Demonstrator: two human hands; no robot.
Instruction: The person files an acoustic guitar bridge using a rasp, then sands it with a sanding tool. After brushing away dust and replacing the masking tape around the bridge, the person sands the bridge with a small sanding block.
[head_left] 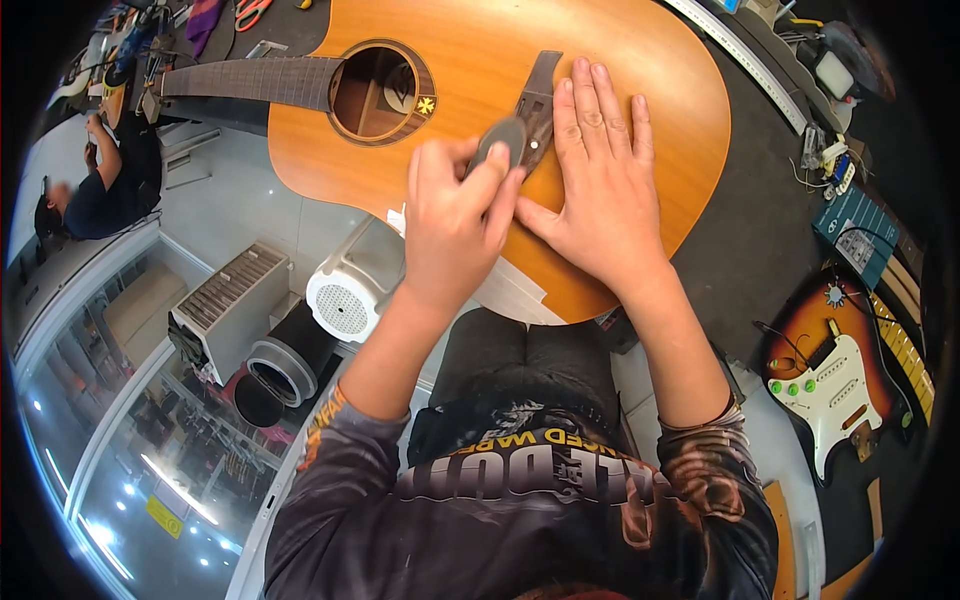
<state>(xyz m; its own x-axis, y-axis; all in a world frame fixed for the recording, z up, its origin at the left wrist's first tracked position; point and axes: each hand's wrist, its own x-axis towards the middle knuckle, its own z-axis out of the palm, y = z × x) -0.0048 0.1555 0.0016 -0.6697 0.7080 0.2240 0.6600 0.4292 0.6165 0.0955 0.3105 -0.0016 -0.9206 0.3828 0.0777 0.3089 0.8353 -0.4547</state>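
Observation:
An acoustic guitar with an orange-brown top [672, 120] lies face up under both my hands, its dark soundhole [370, 90] and fretboard [250, 81] to the left. My left hand [455, 205] grips a dark grey, oval, flat tool [512, 135] over the lower part of the dark wooden bridge [543, 80]. The tool partly hides the bridge, and its face against the guitar cannot be seen. My right hand [600, 190] lies flat on the top just right of the bridge, fingers stretched out and the thumb reaching left toward the tool.
A sunburst electric guitar [875, 382] lies at lower right on the dark bench [728, 280], near a long metal ruler [750, 70]. White-and-grey cylindrical appliances [340, 305], a slatted box [225, 295] and a glass cabinet [120, 460] stand at left. A person in dark clothing [110, 190] is at upper left.

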